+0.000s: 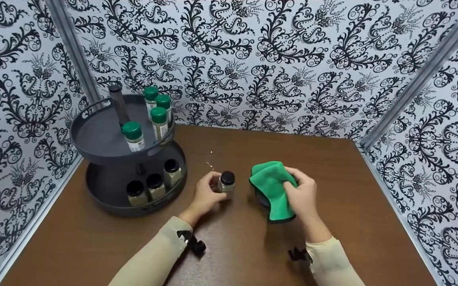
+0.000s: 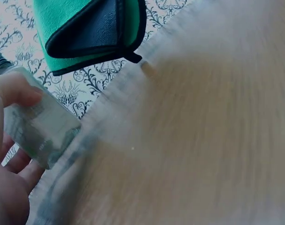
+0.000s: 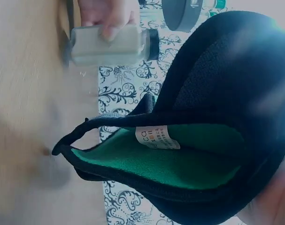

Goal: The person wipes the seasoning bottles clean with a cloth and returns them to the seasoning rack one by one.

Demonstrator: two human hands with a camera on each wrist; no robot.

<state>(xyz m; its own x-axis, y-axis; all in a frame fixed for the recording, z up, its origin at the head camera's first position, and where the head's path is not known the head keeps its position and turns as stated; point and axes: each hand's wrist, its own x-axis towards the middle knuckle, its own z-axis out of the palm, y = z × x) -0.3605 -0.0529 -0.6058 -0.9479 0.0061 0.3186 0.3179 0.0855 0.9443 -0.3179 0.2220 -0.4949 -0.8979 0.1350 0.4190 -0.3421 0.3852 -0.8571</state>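
Observation:
My left hand (image 1: 208, 190) grips a small clear spice jar (image 1: 226, 186) with a black lid. In the right wrist view this jar (image 3: 109, 45) shows pale contents, and its base is at or just above the table; I cannot tell which. To its right, my right hand (image 1: 302, 192) holds a folded green cloth (image 1: 272, 186) with dark trim and a dark underside, raised over the table. A white label (image 3: 156, 137) shows inside the fold. Cloth and jar are apart.
A dark two-tier round stand (image 1: 133, 212) is at the left. Several green-capped jars (image 1: 132, 135) and a tall dark cylinder (image 1: 118, 104) are on its upper tier; three black-lidded jars (image 1: 155, 186) sit below. Small bright specks (image 1: 210, 165) lie on the brown table (image 1: 356, 222).

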